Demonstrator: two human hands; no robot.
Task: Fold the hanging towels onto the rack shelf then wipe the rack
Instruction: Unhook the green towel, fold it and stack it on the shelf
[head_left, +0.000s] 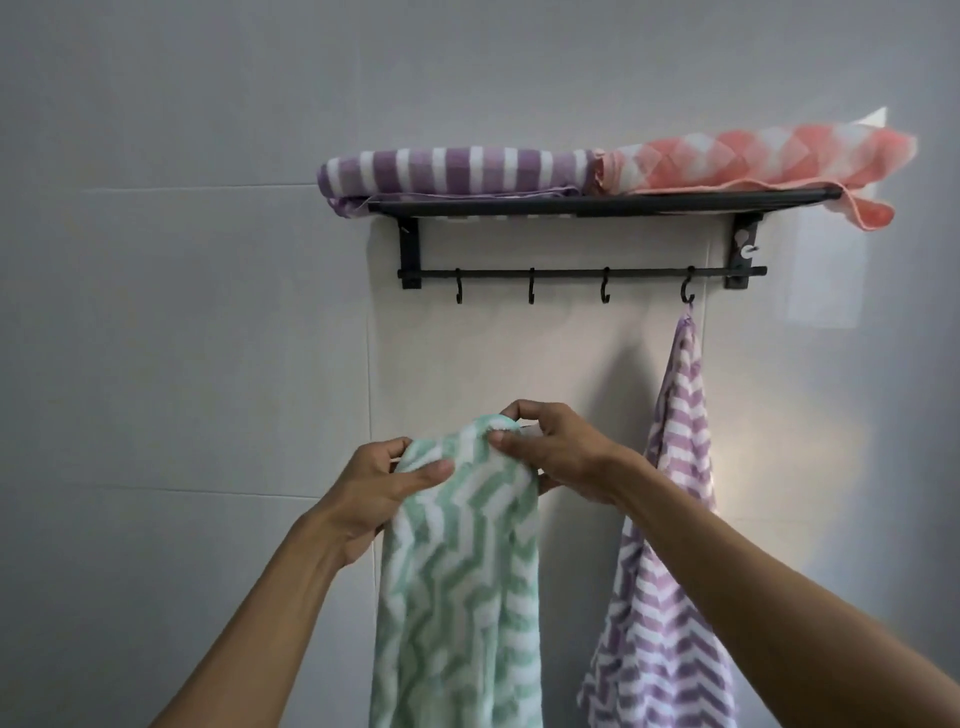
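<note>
where the pale grey tiled wall (182, 260) fills the whole view, a black metal wall rack (597, 203) is fixed high at its middle, with a flat shelf on top and a thin rail with four small hooks (530, 292) beneath; below the rack, at lower centre, a mint-green and white zigzag-striped plush towel (457, 587) hangs free of the hooks from the person's two hands, its length dropping out of the bottom of the view; to its right a purple and white zigzag-striped towel (670, 597) hangs by one corner from the rightmost hook (688, 291), partly behind the right forearm; on the right half of the shelf lies a folded coral-pink and white checked towel (753, 156), one corner drooping over the shelf's right end; just beside it, touching, on the left half, lies a folded purple and white striped towel (447, 169), its left end spilling slightly past the shelf edge; the left hand (374, 488) grips the green towel's upper left edge, thumb on the front and fingers curled behind the cloth; the right hand (561, 452) pinches the bunched top of the same towel between thumb and fingertips, close to the left hand.
</note>
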